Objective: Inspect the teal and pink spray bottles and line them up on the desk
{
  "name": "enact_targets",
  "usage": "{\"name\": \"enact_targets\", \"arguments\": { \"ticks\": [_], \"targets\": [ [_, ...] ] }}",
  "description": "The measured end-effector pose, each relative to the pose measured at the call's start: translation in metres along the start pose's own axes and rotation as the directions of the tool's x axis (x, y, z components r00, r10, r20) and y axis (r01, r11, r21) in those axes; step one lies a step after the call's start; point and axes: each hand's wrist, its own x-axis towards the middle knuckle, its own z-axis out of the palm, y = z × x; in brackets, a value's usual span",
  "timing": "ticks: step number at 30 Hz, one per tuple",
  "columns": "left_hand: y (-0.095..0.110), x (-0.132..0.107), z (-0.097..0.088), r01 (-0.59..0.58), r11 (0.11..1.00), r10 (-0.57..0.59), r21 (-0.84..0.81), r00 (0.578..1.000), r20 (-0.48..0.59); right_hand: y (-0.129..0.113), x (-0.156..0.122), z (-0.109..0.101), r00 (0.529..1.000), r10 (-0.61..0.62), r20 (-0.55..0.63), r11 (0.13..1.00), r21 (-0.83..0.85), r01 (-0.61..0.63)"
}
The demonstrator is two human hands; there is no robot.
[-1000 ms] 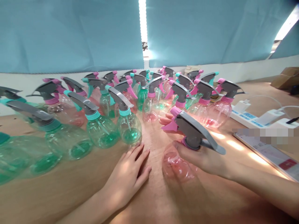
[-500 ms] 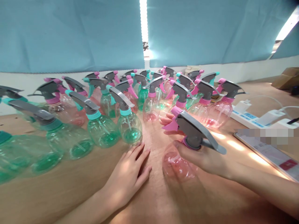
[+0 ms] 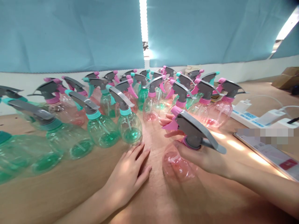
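Note:
A pink spray bottle (image 3: pixel 178 165) with a grey and pink trigger head stands upright on the wooden table in front of me. Around its neck, from the right, goes my right hand (image 3: pixel 205 157), thumb on the near side and fingers partly hidden behind the trigger. My left hand (image 3: pixel 127 174) lies flat on the table with fingers stretched, holding nothing. Its fingertips are at the base of a green spray bottle (image 3: pixel 130 126) with a turquoise collar. Another green spray bottle (image 3: pixel 102 129) stands to the left of that one.
Several more green and pink spray bottles fill the back and left of the table (image 3: pixel 93 193). On the right are a white power strip (image 3: pixel 247 115) with plugs and cables, and a phone (image 3: pixel 268 152). A cardboard box (image 3: pixel 286 77) sits at the far right. Blue curtains (image 3: pixel 70 34) hang behind.

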Motion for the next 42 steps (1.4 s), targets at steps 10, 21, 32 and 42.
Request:
{"name": "enact_targets", "arguments": {
  "ticks": [10, 21, 32, 42],
  "targets": [
    [-0.004, -0.003, 0.008, -0.011, 1.0, 0.012, 0.022, 0.999, -0.038, -0.004, 0.002, -0.002, 0.996, 0.065, 0.054, 0.997, 0.025, -0.067],
    [-0.001, -0.001, 0.001, -0.014, 1.0, 0.014, 0.016, 1.0, -0.017, 0.0, 0.001, -0.001, 0.996, 0.072, 0.058, 0.997, 0.036, -0.074],
    [0.002, 0.001, -0.003, -0.016, 1.0, 0.016, 0.012, 1.0, -0.008, 0.01, -0.006, -0.015, 0.979, 0.195, 0.054, 0.951, -0.254, -0.176],
    [0.0, 0.001, 0.002, -0.015, 1.0, 0.015, -0.004, 1.0, -0.027, 0.0, -0.002, -0.015, 0.99, 0.132, 0.055, 0.963, -0.242, -0.114]
  ]
}}
